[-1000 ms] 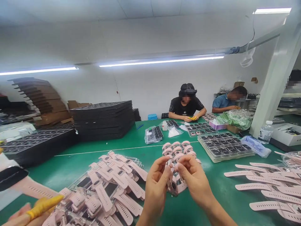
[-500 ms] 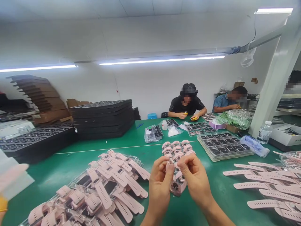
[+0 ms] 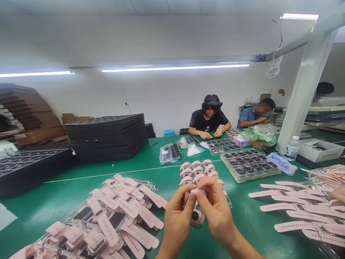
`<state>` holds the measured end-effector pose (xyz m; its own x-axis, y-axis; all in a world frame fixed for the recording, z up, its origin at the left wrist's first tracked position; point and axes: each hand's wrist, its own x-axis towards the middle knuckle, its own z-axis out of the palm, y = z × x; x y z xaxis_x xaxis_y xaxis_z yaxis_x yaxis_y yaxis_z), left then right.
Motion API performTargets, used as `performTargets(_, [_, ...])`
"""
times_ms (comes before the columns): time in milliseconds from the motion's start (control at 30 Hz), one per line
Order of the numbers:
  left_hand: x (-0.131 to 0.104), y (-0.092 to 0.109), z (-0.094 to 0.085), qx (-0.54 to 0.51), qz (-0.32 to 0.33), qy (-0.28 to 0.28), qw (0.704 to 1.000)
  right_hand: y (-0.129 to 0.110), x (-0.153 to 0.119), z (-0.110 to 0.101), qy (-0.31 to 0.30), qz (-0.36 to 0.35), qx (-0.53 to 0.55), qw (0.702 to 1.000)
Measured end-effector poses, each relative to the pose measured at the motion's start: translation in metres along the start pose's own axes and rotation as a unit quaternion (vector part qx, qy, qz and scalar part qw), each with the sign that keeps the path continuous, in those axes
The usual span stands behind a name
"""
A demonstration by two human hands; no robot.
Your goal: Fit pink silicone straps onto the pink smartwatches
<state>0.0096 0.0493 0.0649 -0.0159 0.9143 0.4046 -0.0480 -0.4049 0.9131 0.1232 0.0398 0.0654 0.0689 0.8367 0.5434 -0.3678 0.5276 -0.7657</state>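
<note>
Pinching a pink rubbery watch, the left hand and right hand meet fingertip to fingertip. Flat perforated straps line the green desk.

Pink plastic watch body held between left hand and right hand, above green table. Clear tray of pink watches placed just behind hands. Pink strap pile laid left; loose pink straps laid right.
</note>
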Motion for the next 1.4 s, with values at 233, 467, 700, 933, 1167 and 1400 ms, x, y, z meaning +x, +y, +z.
performTargets(233, [0.005,-0.004,-0.007,-0.077,-0.044,0.114,0.99,0.002,0.006,-0.002,-0.024,0.004,-0.19,0.982])
performTargets(467, [0.006,0.013,0.003,-0.304,-0.099,0.074,0.945,0.009,0.004,-0.005,0.052,-0.01,-0.182,0.982])
performTargets(700, [0.004,0.01,0.005,-0.264,-0.141,0.069,0.952,0.012,0.001,-0.002,0.028,-0.057,-0.213,0.975])
performTargets(933, [0.003,0.006,0.008,-0.271,-0.167,0.044,0.947,0.017,-0.001,-0.002,0.059,-0.019,-0.184,0.981])
performTargets(1167, [0.004,0.004,0.006,-0.283,-0.181,0.051,0.94,0.012,0.002,-0.001,0.021,-0.038,-0.209,0.977])
performTargets(1400, [0.003,0.003,0.009,-0.255,-0.163,0.038,0.952,0.016,0.0,0.002,0.033,-0.034,-0.165,0.985])
